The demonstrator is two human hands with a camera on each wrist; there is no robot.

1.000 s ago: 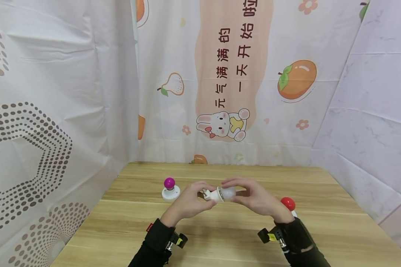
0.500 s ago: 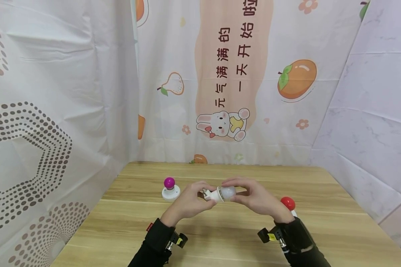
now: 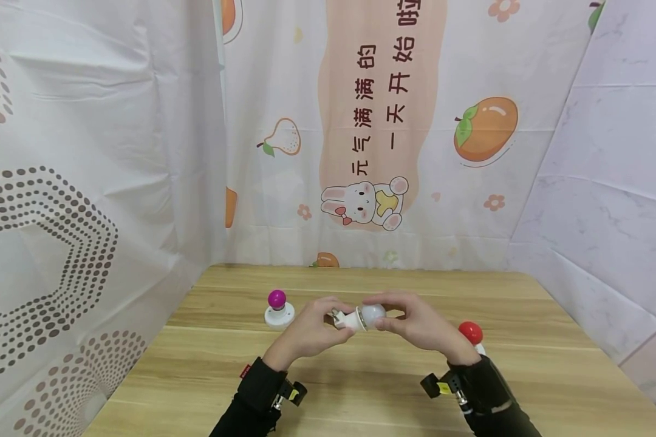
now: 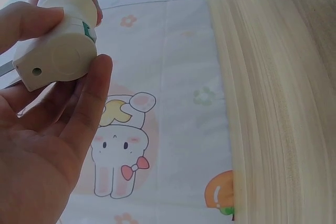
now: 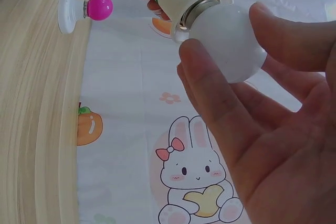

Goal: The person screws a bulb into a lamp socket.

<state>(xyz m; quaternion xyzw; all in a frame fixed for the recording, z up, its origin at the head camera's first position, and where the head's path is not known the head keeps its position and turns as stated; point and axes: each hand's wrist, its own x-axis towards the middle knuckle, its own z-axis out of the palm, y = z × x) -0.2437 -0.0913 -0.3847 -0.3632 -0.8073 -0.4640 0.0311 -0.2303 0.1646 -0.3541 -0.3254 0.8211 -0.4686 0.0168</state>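
Observation:
My left hand (image 3: 311,328) grips a white plug-in lamp socket (image 4: 63,51) between thumb and fingers, its metal prongs toward the palm. A white light bulb (image 5: 228,43) sits at the socket's mouth, with part of its metal base showing at the rim in the right wrist view. The thumb and fingers of my right hand (image 3: 415,321) pinch the bulb's round end. Both hands hold the pair in line above the table.
A magenta bulb (image 3: 277,299) stands in a round white base (image 3: 280,316) on the wooden table (image 3: 328,388), left of the hands. A red bulb (image 3: 471,332) on another white base is partly behind the right wrist. Printed curtains surround the table.
The right thumb and fingers have shifted slightly round the bulb, which shows more clearly between them. The left hand and the socket have stayed in place.

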